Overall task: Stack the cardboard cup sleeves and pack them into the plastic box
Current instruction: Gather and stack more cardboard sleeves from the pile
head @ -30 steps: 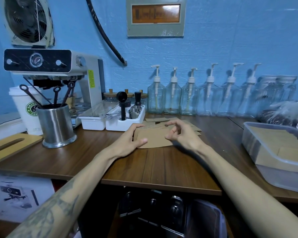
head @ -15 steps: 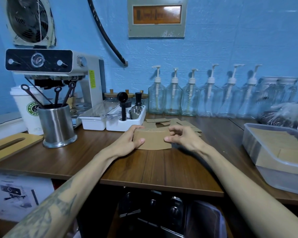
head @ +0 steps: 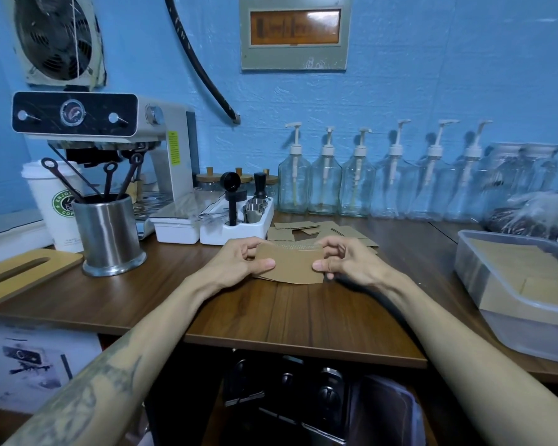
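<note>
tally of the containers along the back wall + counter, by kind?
Clear pump bottles: 6
Paper coffee cup with lid: 1
Steel utensil holder: 1
Plastic box with sleeves inside: 1
Total: 9
Jars at far right and behind the white tray are too blurred or hidden to count.

Both forearms reach in from 7 and 5 o'clock and meet at centre. The left hand [head: 239, 263] and right hand [head: 347, 263] face each other, fingers curled, thumbs pinching forward at 3 and 9 o'clock.
</note>
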### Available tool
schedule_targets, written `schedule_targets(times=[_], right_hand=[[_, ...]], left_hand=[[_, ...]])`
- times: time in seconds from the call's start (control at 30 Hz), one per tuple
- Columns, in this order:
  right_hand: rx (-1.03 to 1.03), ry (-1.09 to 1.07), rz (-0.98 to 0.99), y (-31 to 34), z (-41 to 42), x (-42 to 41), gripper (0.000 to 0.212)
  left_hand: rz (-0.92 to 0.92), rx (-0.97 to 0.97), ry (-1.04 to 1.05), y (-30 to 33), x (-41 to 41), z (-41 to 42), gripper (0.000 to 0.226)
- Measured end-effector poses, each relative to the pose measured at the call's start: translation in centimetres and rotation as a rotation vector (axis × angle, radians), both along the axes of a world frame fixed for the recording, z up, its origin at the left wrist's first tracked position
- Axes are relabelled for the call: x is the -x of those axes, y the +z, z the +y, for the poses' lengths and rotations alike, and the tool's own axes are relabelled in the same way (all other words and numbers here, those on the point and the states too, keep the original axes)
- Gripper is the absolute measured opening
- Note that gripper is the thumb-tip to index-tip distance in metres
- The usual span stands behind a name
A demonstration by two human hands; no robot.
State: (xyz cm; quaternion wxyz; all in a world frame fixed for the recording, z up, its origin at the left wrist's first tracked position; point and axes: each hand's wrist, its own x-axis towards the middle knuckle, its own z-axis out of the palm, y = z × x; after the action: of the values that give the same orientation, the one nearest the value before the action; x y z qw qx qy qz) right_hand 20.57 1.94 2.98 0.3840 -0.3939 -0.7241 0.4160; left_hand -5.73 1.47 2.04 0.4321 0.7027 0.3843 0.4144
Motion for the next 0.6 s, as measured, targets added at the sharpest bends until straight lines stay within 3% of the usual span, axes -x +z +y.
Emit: schedule_targets(times=[0.27, 0.43, 0.53, 0.6], right_hand=[[-0.026, -0.045, -0.009, 0.2, -0.5, 0.4, 0.036], [-0.087, -0.047, -0.023, 0.3, -0.8, 0.8, 0.047], [-0.116, -0.055, -0.048, 0.1, -0.8, 1.1, 0.043], [-0.117, -0.072, -0.057, 0.2, -0.8, 1.2, 0.038]], left_hand=[[-0.004, -0.026, 0.03, -0.2, -0.1, -0.1, 0.042], [0.254, -0.116, 0.064, -0.4, -0.4, -0.4, 0.063], [0.285, -0.057, 0.066, -0.4, -0.6, -0.5, 0.074], [0.277, -0.073, 0.096, -0.3, -0.6, -0.5, 0.069]])
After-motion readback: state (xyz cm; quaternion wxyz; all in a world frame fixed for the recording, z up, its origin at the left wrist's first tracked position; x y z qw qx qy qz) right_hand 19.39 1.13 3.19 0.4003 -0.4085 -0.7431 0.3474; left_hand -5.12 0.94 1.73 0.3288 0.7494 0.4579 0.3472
